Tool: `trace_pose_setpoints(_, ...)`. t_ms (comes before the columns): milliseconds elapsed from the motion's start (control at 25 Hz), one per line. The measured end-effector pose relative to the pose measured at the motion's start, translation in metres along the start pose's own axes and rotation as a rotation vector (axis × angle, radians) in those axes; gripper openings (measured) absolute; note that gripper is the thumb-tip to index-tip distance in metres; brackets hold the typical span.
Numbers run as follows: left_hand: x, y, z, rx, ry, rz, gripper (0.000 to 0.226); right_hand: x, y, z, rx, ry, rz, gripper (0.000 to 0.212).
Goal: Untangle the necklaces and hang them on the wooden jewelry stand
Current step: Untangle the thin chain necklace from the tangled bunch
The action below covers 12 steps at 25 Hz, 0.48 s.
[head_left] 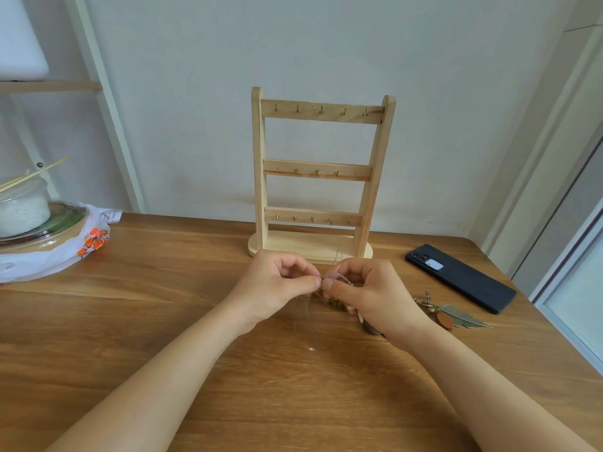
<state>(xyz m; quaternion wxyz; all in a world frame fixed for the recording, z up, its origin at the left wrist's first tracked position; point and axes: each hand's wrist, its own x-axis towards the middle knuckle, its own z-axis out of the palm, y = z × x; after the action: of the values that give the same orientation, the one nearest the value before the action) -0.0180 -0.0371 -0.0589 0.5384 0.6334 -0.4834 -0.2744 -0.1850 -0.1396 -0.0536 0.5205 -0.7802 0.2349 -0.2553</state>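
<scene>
Just in front of the wooden jewelry stand (pixel 316 171), the left hand (pixel 280 282) and right hand (pixel 368 288) meet fingertip to fingertip, each pinching the tangled necklaces (pixel 321 293) between thumb and forefinger. Thin brown cords trail from the knot down towards the table (pixel 163 321). Right of the stand's base and past the right hand lies a feather pendant (pixel 460 316), with a dark phone (pixel 460 277) beyond it. Far left of the stand sits a glass jar (pixel 23 207) on a plastic bag (pixel 91 239).
</scene>
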Motion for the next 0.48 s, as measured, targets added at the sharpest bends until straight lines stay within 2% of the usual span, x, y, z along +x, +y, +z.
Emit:
trace_pose_setpoints(280,-0.001,0.002,0.006,-0.044,-0.098,-0.013,0.026,0.001,-0.003,-0.002,-0.116,-0.041,0.035,0.006)
trace_pose_setpoints(480,-0.002,0.002,0.012,-0.123,-0.117,-0.041,0.02,0.002,-0.003,-0.001,-0.111,-0.074,0.154,0.006)
